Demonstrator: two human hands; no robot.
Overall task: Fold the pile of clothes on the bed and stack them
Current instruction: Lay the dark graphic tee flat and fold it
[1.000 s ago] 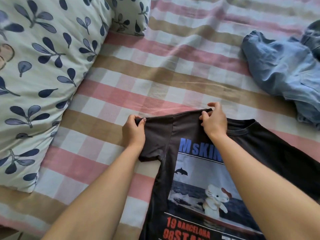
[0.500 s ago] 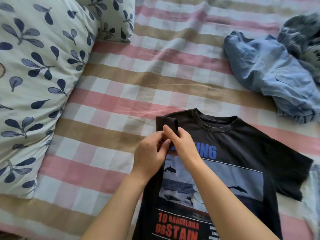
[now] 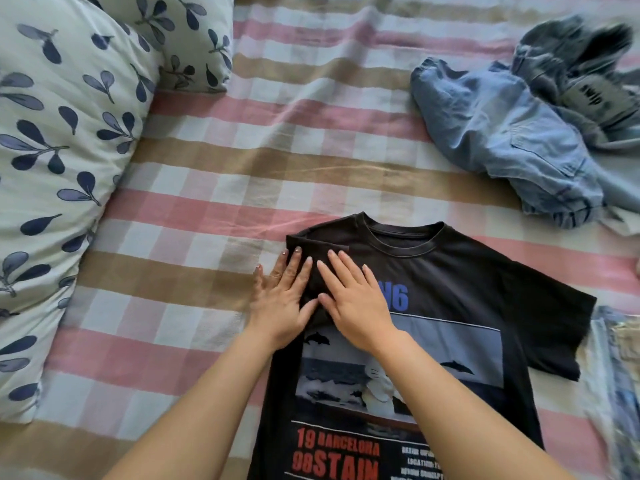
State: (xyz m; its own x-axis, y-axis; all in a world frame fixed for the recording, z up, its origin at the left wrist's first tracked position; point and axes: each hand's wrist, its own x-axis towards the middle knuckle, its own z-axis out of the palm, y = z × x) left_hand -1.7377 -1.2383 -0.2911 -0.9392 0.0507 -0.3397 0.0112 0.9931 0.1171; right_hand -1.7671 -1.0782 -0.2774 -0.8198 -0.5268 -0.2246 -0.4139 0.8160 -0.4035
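A black printed T-shirt (image 3: 460,306) lies face up on the checked bedsheet (image 3: 277,161), its left sleeve folded inward over the chest. My left hand (image 3: 282,299) lies flat with straight fingers on the shirt's left folded edge, partly on the sheet. My right hand (image 3: 353,296) presses flat on the folded sleeve beside it, thumbs almost touching. A crumpled light blue denim garment (image 3: 502,140) and a dark grey garment (image 3: 581,64) lie unfolded at the upper right.
Two leaf-patterned pillows (image 3: 62,168) fill the left side. A pale blue patterned cloth (image 3: 616,393) lies under the shirt's right sleeve at the right edge.
The left sleeve was gripped and folded inward over the shirt. Both hands have let go of it and now lie flat on the fold.
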